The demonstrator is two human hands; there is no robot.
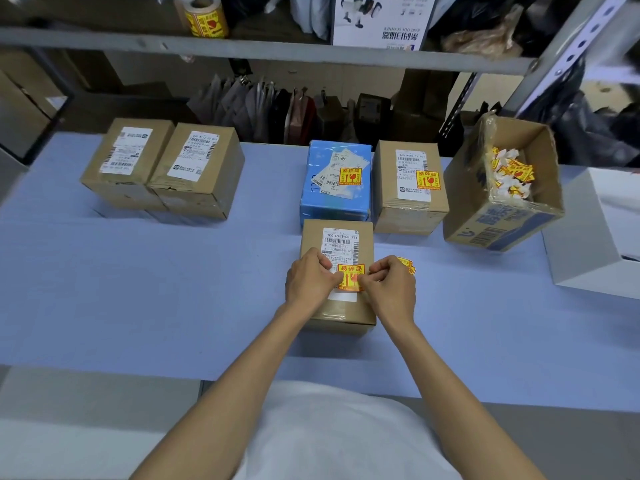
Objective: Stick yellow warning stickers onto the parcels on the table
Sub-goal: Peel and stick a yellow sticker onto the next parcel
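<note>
On the tabletop (138,289), a far-left parcel (128,164) and a second parcel (199,168) are set side by side. Further right, a blue parcel (334,199), a stickered brown parcel (408,192) and an open carton (502,216) are lined up. In front, a yellow sticker (350,277) is pinched on the front parcel (341,242) by the curled left hand (310,282) and right hand (391,285).

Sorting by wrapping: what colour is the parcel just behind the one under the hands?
Blue; the parcel shows best in the head view.
</note>
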